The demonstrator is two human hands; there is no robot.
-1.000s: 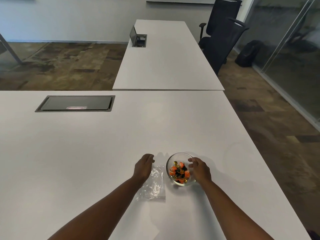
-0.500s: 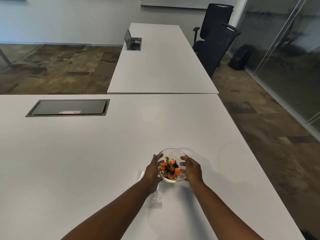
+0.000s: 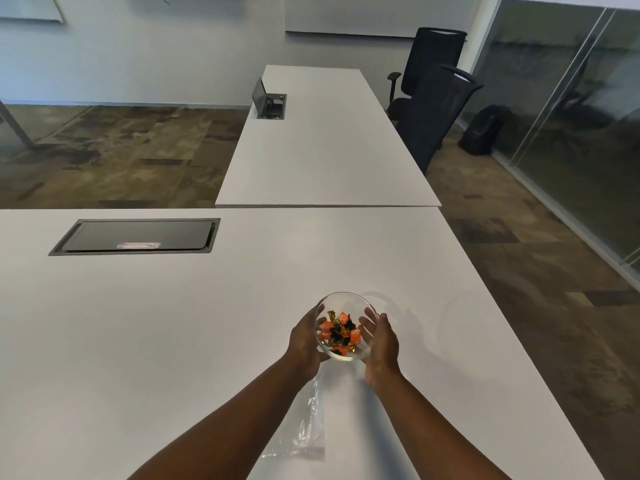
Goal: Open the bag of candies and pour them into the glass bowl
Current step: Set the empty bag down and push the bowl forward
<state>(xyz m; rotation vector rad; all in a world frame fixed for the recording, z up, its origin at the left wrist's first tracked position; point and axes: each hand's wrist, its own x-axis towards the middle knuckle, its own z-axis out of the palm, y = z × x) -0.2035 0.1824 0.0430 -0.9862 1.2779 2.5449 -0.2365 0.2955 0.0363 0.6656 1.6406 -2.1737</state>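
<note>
A small glass bowl (image 3: 349, 299) is held between both hands above the white table (image 3: 173, 341). Inside it lie several wrapped candies (image 3: 341, 332), orange, black and gold. My left hand (image 3: 304, 341) cups the bowl's left side and my right hand (image 3: 379, 341) cups its right side. The clear plastic bag (image 3: 304, 434), flat and apparently empty, lies on the table below the bowl, partly under my left forearm.
A dark cable hatch (image 3: 135, 236) is set into the table at the far left. A second white table (image 3: 325, 140) stands beyond, with two black office chairs (image 3: 433, 109) at its right. The table's right edge runs close to my right arm.
My left hand left the bag and joined my right hand on the bowl. The bowl has moved away from the bag, farther out over the table.
</note>
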